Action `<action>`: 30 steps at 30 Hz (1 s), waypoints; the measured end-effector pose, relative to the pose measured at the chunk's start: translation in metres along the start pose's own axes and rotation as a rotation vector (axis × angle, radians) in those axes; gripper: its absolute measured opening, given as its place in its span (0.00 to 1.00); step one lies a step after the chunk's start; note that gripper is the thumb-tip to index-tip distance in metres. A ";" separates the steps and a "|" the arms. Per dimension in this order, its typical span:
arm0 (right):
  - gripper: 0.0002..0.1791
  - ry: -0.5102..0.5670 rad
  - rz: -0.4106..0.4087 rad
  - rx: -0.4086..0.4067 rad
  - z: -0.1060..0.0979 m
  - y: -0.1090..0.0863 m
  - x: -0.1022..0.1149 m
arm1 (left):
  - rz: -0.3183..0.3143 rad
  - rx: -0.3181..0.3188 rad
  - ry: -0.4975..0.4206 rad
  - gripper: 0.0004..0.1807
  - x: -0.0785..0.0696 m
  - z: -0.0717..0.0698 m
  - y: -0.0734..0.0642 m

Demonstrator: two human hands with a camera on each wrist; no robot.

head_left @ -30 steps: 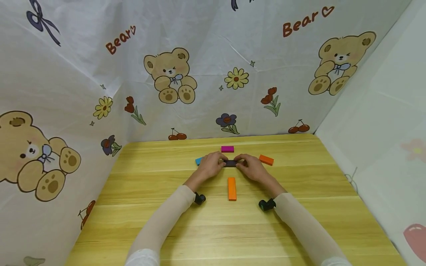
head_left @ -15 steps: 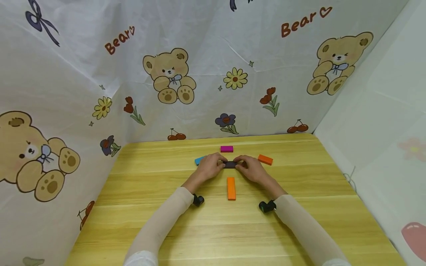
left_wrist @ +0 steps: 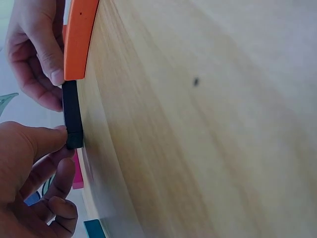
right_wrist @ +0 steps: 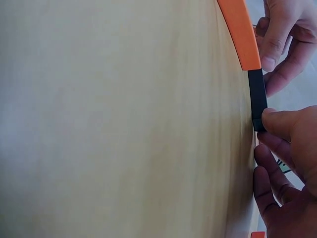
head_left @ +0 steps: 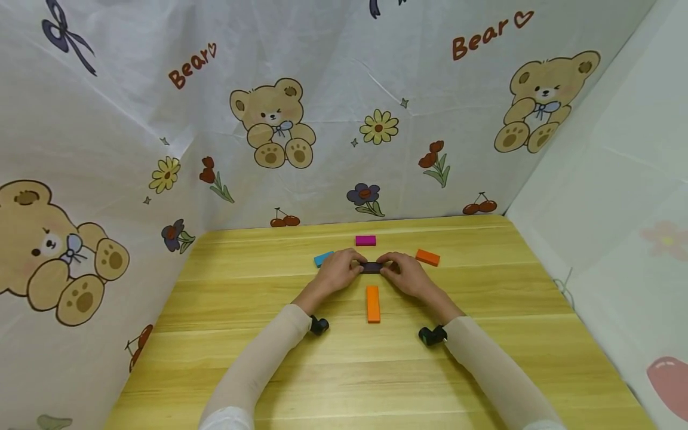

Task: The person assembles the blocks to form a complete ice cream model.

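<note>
A black rectangular block [head_left: 371, 268] lies crosswise near the middle of the table, its ends between my two hands. My left hand [head_left: 338, 270] pinches the left end with thumb and fingers; in the left wrist view the thumb presses the near face of the black block [left_wrist: 73, 111]. At the right end, my right hand [head_left: 405, 275] pinches it the same way, thumb in front and fingers behind, as the right wrist view shows with the black block [right_wrist: 257, 99]. A long orange block [head_left: 373, 304] lies lengthwise just in front, pointing toward me.
Behind the black block lies a magenta block [head_left: 365, 240]. A blue block [head_left: 323, 258] sits beside my left hand, partly covered by it, and an orange-red block [head_left: 427, 257] lies beyond my right hand. A patterned cloth [head_left: 333, 131] hangs behind the wooden table [head_left: 344, 382].
Both hands and the black block have come very slightly nearer to me. The head view has shifted a little; the other blocks stay in place.
</note>
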State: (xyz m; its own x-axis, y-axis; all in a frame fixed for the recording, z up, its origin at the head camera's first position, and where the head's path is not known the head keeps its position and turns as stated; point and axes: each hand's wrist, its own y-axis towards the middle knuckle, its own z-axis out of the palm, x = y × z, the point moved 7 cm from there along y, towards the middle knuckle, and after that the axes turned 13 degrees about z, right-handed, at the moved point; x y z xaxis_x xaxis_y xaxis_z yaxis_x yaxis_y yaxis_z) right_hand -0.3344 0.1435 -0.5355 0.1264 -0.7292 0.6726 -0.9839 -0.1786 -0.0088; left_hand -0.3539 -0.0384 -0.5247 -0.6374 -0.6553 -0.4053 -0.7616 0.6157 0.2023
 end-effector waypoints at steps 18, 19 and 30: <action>0.14 0.006 -0.042 0.014 0.000 -0.007 0.001 | 0.025 0.007 -0.025 0.12 -0.005 -0.001 -0.009; 0.14 0.007 -0.045 0.016 0.000 -0.008 0.002 | 0.026 0.008 -0.027 0.12 -0.005 -0.001 -0.009; 0.13 -0.024 -0.064 0.010 0.002 -0.014 0.003 | 0.049 0.021 -0.039 0.13 -0.006 0.000 -0.016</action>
State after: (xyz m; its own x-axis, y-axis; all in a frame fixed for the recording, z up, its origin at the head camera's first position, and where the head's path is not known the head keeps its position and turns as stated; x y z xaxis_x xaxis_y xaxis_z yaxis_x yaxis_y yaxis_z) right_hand -0.3199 0.1421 -0.5349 0.1917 -0.7315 0.6543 -0.9725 -0.2315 0.0261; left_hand -0.3383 -0.0442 -0.5256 -0.6683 -0.6069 -0.4302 -0.7268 0.6560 0.2037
